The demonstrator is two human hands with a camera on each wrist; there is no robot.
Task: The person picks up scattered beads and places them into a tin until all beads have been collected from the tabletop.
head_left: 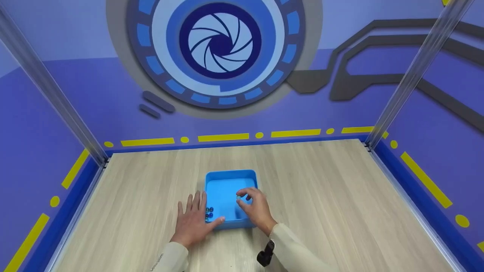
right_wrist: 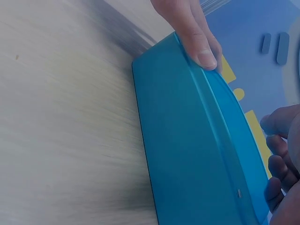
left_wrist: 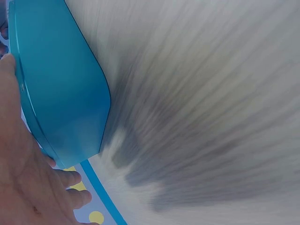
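A light blue open-topped box (head_left: 231, 175) stands on the wooden table. Its left front corner has my left hand (head_left: 192, 223) on it, fingers straight along the left side and the thumb resting on the front rim. Over the right part of the box, my right hand (head_left: 258, 208) pinches a small glass marble (head_left: 238, 197) between thumb and forefinger. Several dark, shiny marbles (head_left: 210, 215) lie inside at the left front, partly hidden by my left hand. Both wrist views show the box's outer walls (left_wrist: 65, 79) but not the marbles.
The wood-grain table (head_left: 321, 189) extends around the box. Blue printed panels (head_left: 87, 94) enclose the back and sides, with metal posts (head_left: 412, 75) at the rear corners. A black strap with a small device (head_left: 266, 254) sits on the right wrist.
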